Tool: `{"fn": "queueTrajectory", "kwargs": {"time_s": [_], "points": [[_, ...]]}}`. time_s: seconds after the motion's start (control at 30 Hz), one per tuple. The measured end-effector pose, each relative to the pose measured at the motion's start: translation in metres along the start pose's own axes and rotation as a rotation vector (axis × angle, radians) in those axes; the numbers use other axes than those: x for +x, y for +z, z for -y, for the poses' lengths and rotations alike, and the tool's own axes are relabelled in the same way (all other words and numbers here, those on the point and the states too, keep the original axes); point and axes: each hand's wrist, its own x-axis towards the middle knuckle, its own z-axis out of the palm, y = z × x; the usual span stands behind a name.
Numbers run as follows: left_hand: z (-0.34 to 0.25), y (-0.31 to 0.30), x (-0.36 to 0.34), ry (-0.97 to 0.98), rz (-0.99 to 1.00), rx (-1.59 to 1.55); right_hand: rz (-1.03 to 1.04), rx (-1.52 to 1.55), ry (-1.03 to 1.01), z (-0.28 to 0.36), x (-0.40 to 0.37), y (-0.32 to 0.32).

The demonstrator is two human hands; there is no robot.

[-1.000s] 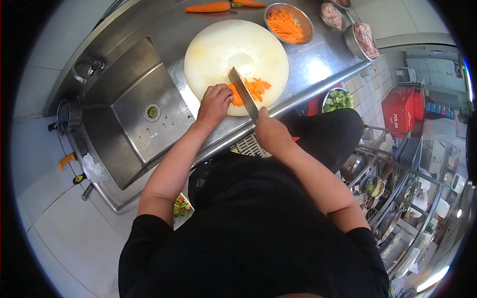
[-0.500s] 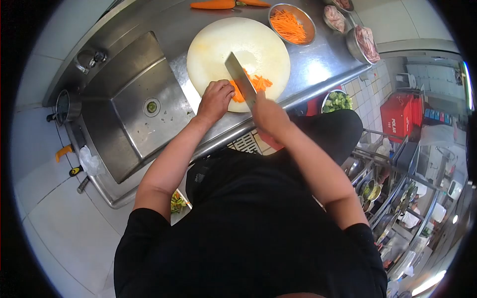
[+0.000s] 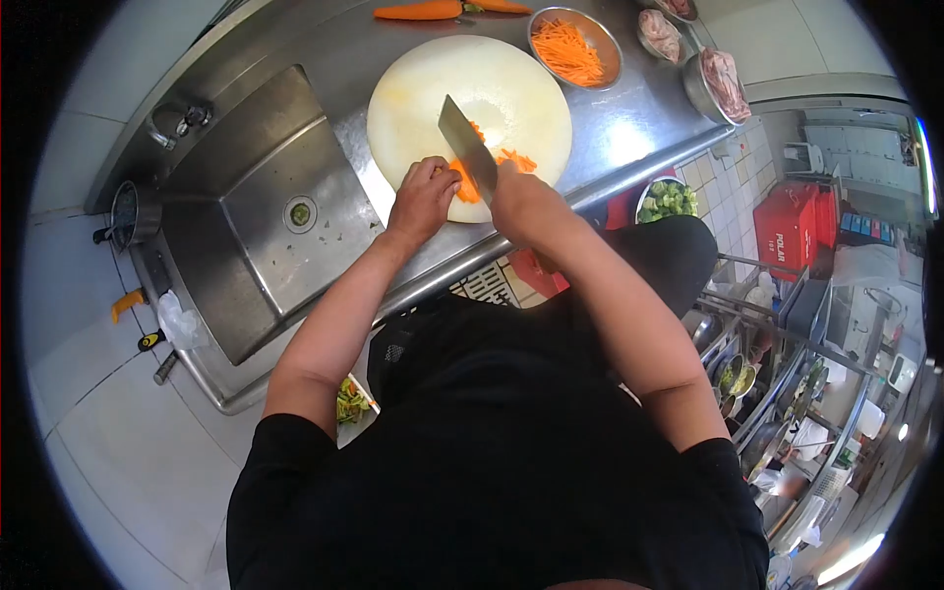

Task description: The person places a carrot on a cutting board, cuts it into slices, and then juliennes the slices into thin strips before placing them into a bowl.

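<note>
My right hand point(image 3: 523, 205) is wrapped round the handle of a cleaver point(image 3: 466, 144), its broad blade angled up and to the left over the round white cutting board point(image 3: 413, 88). Left of the blade, my left hand point(image 3: 425, 197) has its fingers curled down onto a piece of carrot point(image 3: 464, 184). Cut carrot strips point(image 3: 517, 160) lie to the right of the blade, and a few orange bits show beside its upper part. Where the blade's edge meets the carrot is hidden.
A steel bowl of shredded carrot point(image 3: 567, 53) stands behind the board, near whole carrots point(image 3: 420, 10). Bowls of raw meat point(image 3: 723, 84) are at the far right. A sink point(image 3: 265, 167) lies to the left. Below the counter edge is a bowl of green vegetables point(image 3: 667, 200).
The cleaver and my right hand have shifted slightly up and to the left, toward my left hand. My left hand stays nearly in place on the carrot.
</note>
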Motion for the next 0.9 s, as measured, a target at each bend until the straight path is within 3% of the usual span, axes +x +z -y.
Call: {"fn": "queueTrajectory", "kwargs": {"time_s": [0.23,0.33,0.4,0.47,0.57,0.67,0.77,0.9], "points": [[-0.003,0.000,-0.002,-0.051,0.011,-0.023,0.026,0.027,0.057,-0.016,-0.025,0.045],[0.001,0.000,-0.001,-0.020,-0.009,-0.012,-0.052,0.043,-0.008,-0.010,-0.001,0.021],[0.002,0.000,-0.002,-0.020,-0.012,-0.028,0.143,0.072,0.090,0.018,-0.006,-0.023],[0.002,0.000,-0.001,-0.034,-0.021,-0.052,0.083,0.046,-0.003,-0.002,-0.014,0.007],[-0.002,0.000,-0.004,-0.051,-0.007,-0.064,0.071,0.079,0.147,-0.014,-0.030,0.047],[-0.002,-0.001,-0.003,-0.029,-0.025,-0.072,-0.060,0.072,-0.003,-0.020,-0.014,0.052],[0.004,-0.001,0.002,-0.050,-0.059,-0.046,0.002,0.079,-0.011,0.002,0.003,0.003],[0.003,-0.004,0.002,-0.062,-0.052,-0.073,0.039,0.008,0.049,0.000,-0.029,0.020]]}}
